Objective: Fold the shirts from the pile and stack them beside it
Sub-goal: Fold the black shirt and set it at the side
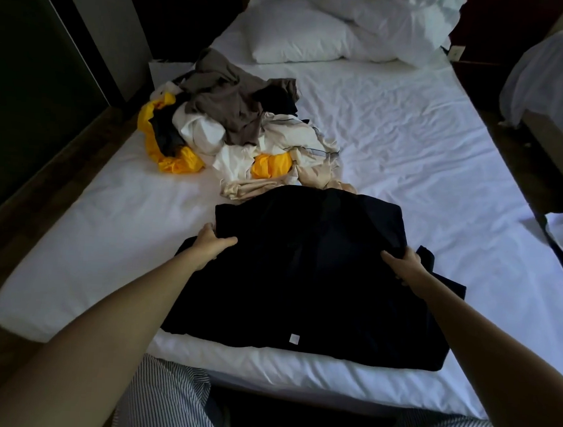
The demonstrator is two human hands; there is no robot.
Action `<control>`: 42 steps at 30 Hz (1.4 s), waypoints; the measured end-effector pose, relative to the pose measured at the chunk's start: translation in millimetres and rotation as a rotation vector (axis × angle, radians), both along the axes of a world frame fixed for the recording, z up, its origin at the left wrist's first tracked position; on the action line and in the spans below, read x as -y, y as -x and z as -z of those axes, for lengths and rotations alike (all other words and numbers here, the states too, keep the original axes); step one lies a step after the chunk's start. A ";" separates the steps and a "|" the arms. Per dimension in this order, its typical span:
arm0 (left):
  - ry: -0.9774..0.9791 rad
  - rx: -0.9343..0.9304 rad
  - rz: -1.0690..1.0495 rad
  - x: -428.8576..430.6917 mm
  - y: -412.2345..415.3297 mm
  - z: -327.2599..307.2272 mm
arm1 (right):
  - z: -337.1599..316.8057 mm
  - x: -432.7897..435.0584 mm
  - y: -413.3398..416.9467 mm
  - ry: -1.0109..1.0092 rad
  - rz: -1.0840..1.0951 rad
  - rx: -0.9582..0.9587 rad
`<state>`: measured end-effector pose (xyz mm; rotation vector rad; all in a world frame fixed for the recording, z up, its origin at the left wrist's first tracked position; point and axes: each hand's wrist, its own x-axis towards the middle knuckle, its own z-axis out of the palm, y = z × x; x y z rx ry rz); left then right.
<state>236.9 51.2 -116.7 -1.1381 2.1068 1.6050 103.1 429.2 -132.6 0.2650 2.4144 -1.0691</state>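
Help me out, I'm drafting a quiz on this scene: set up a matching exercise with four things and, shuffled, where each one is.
Things:
1. black shirt
2. pile of clothes
3. pillow
4. left hand

Places:
a. at the far end of the bed
b. gripping the shirt's left edge
c. lying on the near end of the bed
d. heaped near the bed's left edge, beyond the shirt

Pairs: 1-c, 2-d, 3-a, 4-b.
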 end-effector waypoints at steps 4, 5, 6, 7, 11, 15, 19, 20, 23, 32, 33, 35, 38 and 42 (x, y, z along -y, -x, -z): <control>-0.035 -0.020 -0.019 -2.1 -9.3 2.5 | -7.0 -1.5 -2.6 0.179 0.079 0.126; -0.078 -0.020 -0.018 -4.7 -11.8 0.4 | -7.4 -1.2 -3.6 0.197 0.054 0.153; -0.152 -0.017 0.004 -6.6 -14.6 -2.4 | -8.3 0.0 -5.7 0.204 0.037 0.161; -0.235 -0.021 0.034 -7.7 -17.8 -5.5 | -7.9 1.1 -7.4 0.219 0.046 0.138; -0.386 -0.128 -0.020 -3.9 -23.7 -21.0 | -8.1 1.9 -9.5 0.319 0.158 -0.032; -0.442 -0.352 -0.097 -2.2 -23.0 -50.4 | -33.6 -0.2 -7.2 0.469 0.162 -0.104; -0.334 -0.459 -0.106 0.4 -15.5 -83.3 | -71.6 -6.7 -4.4 0.541 0.098 -0.169; -0.298 -0.470 -0.109 1.0 -12.5 -91.9 | -81.6 -9.9 -2.6 0.560 0.101 -0.194; -0.288 -0.508 -0.189 14.6 -3.6 -130.2 | -122.4 -23.1 4.6 0.610 0.145 -0.275; -0.327 -0.601 -0.198 28.4 8.2 -254.6 | -248.8 -49.0 39.6 0.753 0.114 -0.453; -0.342 -0.628 -0.193 24.4 8.2 -264.9 | -256.1 -52.0 42.5 0.774 0.152 -0.497; -0.351 -0.672 -0.196 18.1 7.7 -280.4 | -271.1 -54.5 41.4 0.779 0.181 -0.550; -0.340 -0.685 -0.211 24.8 8.5 -289.9 | -280.6 -54.1 43.1 0.695 0.156 -0.542; -0.375 -0.565 -0.233 26.4 6.5 -283.4 | -267.8 -54.4 45.2 0.577 0.100 -0.463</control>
